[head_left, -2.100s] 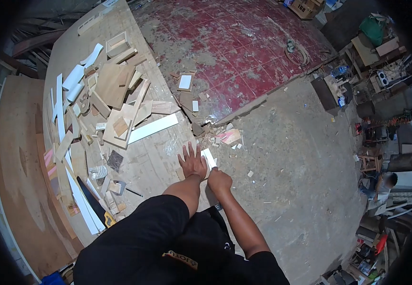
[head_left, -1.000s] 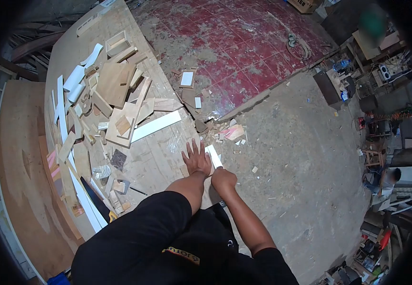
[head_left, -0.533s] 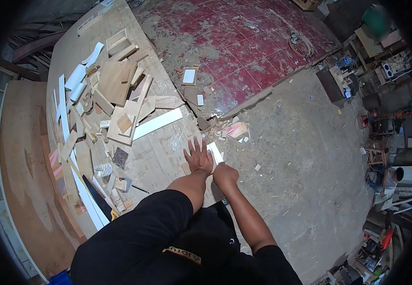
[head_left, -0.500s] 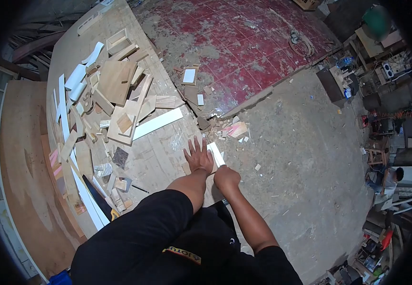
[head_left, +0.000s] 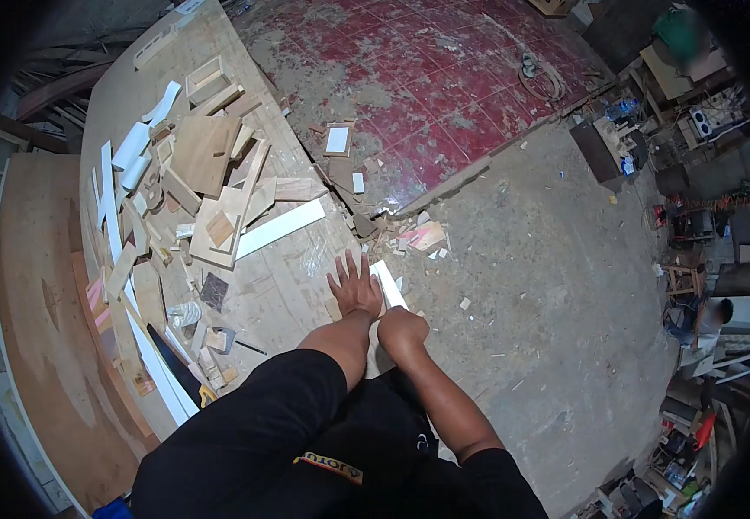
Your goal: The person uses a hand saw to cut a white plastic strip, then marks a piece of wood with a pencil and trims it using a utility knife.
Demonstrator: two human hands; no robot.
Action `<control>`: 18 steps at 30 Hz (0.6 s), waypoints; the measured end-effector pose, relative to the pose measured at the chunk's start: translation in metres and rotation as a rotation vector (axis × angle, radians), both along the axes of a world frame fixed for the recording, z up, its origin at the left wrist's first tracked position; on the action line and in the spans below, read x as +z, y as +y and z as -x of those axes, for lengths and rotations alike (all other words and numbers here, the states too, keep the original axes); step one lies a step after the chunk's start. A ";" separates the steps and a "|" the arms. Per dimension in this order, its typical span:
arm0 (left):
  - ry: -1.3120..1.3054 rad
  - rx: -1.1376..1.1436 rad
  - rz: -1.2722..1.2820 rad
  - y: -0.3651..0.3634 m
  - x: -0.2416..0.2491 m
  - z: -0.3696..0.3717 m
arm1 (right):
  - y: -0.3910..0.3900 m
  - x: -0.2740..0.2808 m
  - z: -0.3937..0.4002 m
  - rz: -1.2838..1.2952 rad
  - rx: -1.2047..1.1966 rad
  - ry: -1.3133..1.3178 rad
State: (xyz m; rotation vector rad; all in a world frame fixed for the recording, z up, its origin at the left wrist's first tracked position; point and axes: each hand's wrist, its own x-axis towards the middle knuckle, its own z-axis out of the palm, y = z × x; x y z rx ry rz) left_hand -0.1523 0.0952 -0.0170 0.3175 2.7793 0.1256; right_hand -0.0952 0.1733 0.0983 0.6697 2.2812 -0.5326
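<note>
My left hand (head_left: 357,286) lies flat near the right edge of the wooden table (head_left: 284,281), fingers spread, pressing on a piece at the edge. Close beside it on the right, my right hand (head_left: 403,330) is closed in a fist at the near end of a white strip (head_left: 389,285). What the fist grips is hidden under the fingers. A longer white board (head_left: 281,229) rests on the table beyond my left hand.
Wood offcuts (head_left: 206,156) are heaped on the table's left part, with a handsaw (head_left: 176,363) and a pencil (head_left: 251,348) nearer me. Debris (head_left: 422,235) litters the floor past the table corner. A person (head_left: 714,320) is at the far right.
The view has shifted slightly. My right hand has moved a little nearer to my left hand, which stays flat in place.
</note>
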 end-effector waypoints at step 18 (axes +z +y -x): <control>0.057 0.005 -0.075 0.001 -0.004 -0.001 | 0.003 -0.015 -0.024 -0.046 -0.059 0.111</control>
